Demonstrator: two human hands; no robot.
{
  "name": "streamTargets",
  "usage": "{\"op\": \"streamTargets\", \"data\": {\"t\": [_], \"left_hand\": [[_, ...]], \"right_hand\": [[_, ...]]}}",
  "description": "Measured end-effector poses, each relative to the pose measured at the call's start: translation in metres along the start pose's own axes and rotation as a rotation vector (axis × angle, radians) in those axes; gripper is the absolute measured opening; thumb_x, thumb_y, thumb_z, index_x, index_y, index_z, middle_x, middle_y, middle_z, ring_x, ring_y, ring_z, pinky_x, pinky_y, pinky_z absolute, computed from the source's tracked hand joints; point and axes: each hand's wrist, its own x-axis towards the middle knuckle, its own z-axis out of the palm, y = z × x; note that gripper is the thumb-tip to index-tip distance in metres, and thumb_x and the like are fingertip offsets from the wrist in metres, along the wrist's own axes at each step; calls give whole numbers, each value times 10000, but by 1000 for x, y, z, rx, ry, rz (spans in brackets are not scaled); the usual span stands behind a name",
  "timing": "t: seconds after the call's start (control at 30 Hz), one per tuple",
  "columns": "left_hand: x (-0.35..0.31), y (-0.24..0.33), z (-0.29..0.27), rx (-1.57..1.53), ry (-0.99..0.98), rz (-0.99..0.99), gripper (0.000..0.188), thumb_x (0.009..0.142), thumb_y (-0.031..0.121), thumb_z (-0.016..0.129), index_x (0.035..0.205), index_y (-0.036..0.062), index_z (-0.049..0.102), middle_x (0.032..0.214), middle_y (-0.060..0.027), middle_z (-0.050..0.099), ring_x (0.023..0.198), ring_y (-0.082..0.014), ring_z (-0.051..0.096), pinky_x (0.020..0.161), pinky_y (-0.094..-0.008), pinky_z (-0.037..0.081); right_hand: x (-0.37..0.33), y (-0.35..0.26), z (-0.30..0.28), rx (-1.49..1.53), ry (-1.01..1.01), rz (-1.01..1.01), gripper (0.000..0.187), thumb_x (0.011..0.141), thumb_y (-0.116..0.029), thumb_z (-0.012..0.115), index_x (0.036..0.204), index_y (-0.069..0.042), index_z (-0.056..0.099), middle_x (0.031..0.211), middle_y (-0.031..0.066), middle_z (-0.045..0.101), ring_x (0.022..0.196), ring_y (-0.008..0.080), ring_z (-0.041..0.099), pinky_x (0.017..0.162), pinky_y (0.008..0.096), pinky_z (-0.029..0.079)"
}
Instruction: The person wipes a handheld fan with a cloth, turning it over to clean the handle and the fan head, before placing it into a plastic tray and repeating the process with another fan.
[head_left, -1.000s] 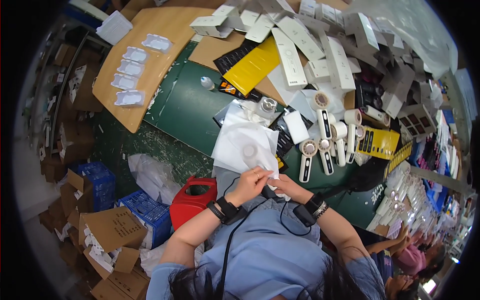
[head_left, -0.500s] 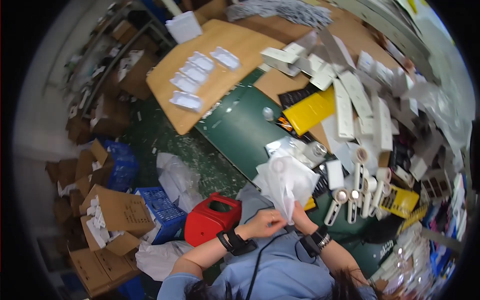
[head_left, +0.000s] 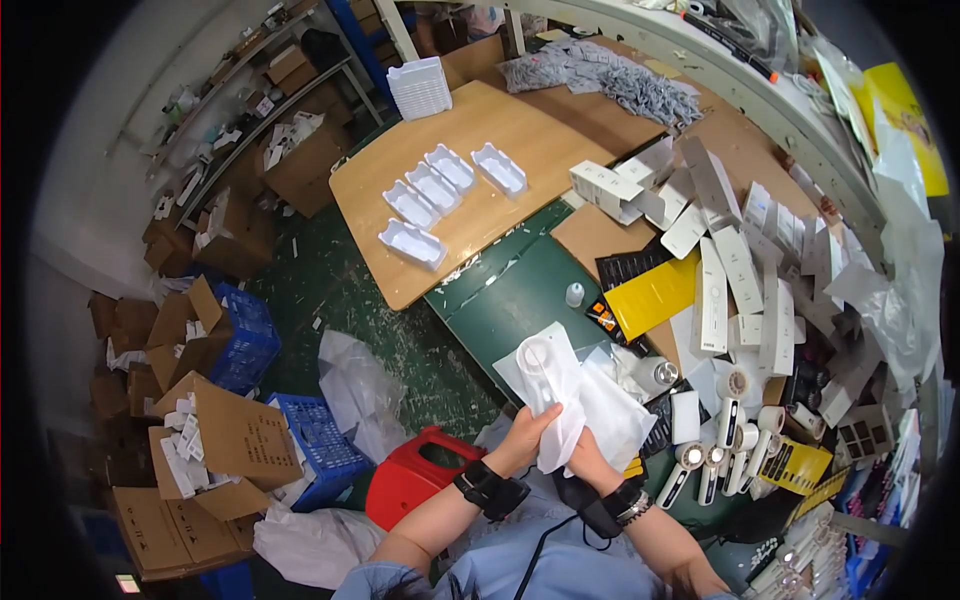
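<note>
A white handheld device with a round head [head_left: 537,354] lies inside a thin, translucent white bag [head_left: 566,385] in front of me. My left hand [head_left: 530,436] is closed round the side of the bagged device, thumb on top. From the other side my right hand [head_left: 592,458] grips its lower end, the fingers partly hidden by the bag. Beneath and beside the bundle, more white bags [head_left: 612,412] are spread on the green bench [head_left: 485,320]. To the right of my hands stand several similar white devices with round heads [head_left: 688,458], unwrapped.
White trays [head_left: 412,243] sit on the wooden board [head_left: 365,190], with a tray stack [head_left: 420,88] behind. White boxes [head_left: 711,295] and a yellow package [head_left: 652,297] crowd the right. A red stool [head_left: 405,480], a blue crate [head_left: 325,440] and open cartons [head_left: 240,430] stand at left.
My left hand has gone from pinching the bag's near end to gripping the device's side. The bagged device has come round into clearer view, and the whole view has shifted.
</note>
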Motion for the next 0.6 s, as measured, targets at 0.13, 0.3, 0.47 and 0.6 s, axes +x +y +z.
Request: {"op": "streamTargets", "data": {"t": [0.13,0.3,0.47,0.6], "left_hand": [[37,29,-31,29,52,0,393,908,189,545,1240,5,445,1142,-67,559,1055,-168,540,906,-314,434],[142,121,-43,-117,123,246,415,886,230,589,1226,19,478,1115,-67,575,1044,-173,543,886,-328,445],[311,212,-93,-249,-56,48,355,843,130,597,1166,30,490,1050,-100,595,951,-239,601,829,-376,496],[415,241,-92,-185,-19,298,383,793,51,598,1159,19,488,1031,-114,596,914,-251,615,772,-380,521]], "right_hand": [[26,-18,1,-510,-35,3,330,881,-323,526,909,-8,621,816,186,638,782,297,631,685,359,490],[19,-22,-26,-876,-358,78,524,864,-492,471,593,-58,589,547,157,556,552,377,549,529,431,453],[-12,-31,-56,-897,-164,161,413,855,-411,542,626,-74,609,536,130,548,519,337,550,490,400,435],[-31,-26,-70,-747,67,317,302,864,-309,575,710,-64,660,498,93,523,429,204,499,454,307,388]]}}
